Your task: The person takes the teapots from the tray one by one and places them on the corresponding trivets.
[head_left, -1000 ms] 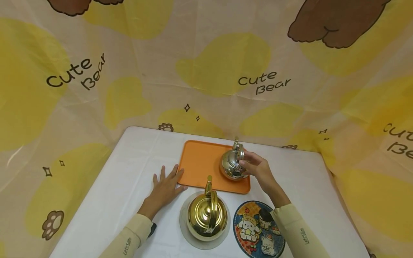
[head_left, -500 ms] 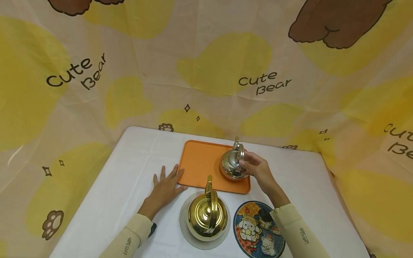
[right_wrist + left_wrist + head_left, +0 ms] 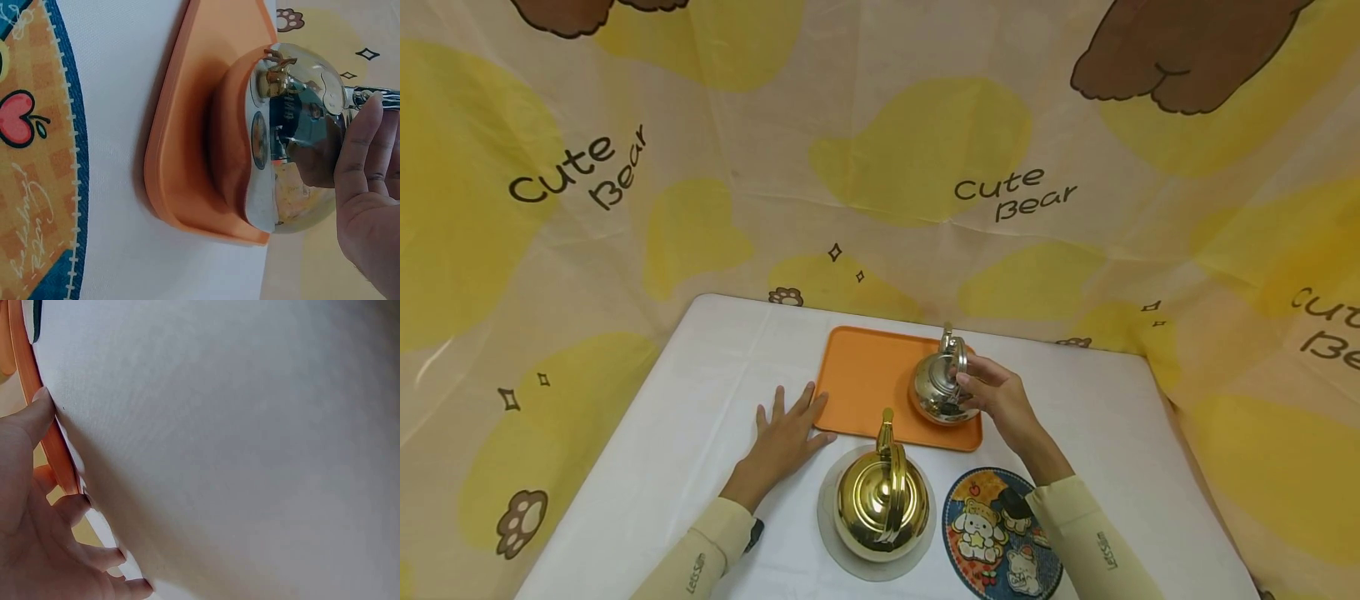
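A shiny silver kettle (image 3: 934, 390) is over the right part of the orange tray (image 3: 861, 375), spout toward the back. My right hand (image 3: 1006, 402) holds its upright handle from the right side. In the right wrist view, the kettle body (image 3: 306, 144) mirrors the tray and mats; whether its base touches the tray is hard to tell. Fingers spread, my left hand (image 3: 784, 437) lies on the white cloth, with fingertips at the tray's left front corner. In the left wrist view, the left thumb (image 3: 34, 415) touches the tray's rim (image 3: 56, 450).
In front of the tray stands a gold kettle (image 3: 867, 504) on a round grey mat (image 3: 829, 525). To its right lies a round cartoon-print mat (image 3: 981, 575), partly under my right sleeve. A patterned curtain (image 3: 880, 167) hangs behind the table (image 3: 722, 350).
The silver kettle has shifted slightly toward me, and its spout tip has moved a little left. My right hand keeps its grip. My left hand, the tray and the gold kettle have stayed put.
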Demonstrator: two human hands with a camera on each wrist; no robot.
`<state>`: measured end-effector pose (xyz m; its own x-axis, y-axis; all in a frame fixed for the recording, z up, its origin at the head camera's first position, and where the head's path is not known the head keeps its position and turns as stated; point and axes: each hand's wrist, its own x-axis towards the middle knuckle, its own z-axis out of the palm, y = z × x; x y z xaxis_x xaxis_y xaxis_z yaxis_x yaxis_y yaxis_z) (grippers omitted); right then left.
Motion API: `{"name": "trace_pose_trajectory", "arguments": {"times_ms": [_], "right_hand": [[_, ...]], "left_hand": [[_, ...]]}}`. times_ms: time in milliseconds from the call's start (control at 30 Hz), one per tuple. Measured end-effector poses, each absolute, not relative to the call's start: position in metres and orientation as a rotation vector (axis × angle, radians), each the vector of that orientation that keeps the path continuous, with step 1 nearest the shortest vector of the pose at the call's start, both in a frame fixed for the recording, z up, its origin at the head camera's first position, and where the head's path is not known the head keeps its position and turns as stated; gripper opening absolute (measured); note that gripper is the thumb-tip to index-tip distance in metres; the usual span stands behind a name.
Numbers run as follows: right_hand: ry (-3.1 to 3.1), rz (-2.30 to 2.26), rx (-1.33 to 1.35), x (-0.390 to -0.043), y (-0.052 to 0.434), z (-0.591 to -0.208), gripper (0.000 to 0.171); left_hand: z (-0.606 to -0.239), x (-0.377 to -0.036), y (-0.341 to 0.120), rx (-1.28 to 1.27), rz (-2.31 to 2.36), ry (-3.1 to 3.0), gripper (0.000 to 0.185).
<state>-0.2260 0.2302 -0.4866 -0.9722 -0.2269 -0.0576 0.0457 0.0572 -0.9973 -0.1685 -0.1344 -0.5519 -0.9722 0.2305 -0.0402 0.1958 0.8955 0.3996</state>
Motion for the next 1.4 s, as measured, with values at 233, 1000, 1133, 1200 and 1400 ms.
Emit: {"name": "trace_pose_trajectory", "arguments": {"times_ms": [233,1000,1133,1200,1400], "right_hand": [[2.09,-2.054,-0.22,-0.222,0.23,-0.482,0.049],[2.108,-2.052,-0.247,-0.209,0.236,-0.459,0.049],[2.103,-2.056,-0.265,-0.205,0.238,-0.455,0.05],[2.1,-2.058,-0.272,-0.203,0.239,-0.453,0.049],[2.095,-2.054,-0.299,-0.197,0.242,-0.448,0.047]], "left_hand": [[-0.55,-0.168,-0.134,0.336,0.621,2.974,0.073],[-0.553,-0.168,-0.133,0.336,0.611,2.977,0.074],[-0.554,-0.169,-0.134,0.331,0.606,2.974,0.074],[-0.555,-0.169,-0.134,0.327,0.604,2.974,0.074],[-0.557,-0.17,-0.134,0.321,0.589,2.97,0.075]]}}
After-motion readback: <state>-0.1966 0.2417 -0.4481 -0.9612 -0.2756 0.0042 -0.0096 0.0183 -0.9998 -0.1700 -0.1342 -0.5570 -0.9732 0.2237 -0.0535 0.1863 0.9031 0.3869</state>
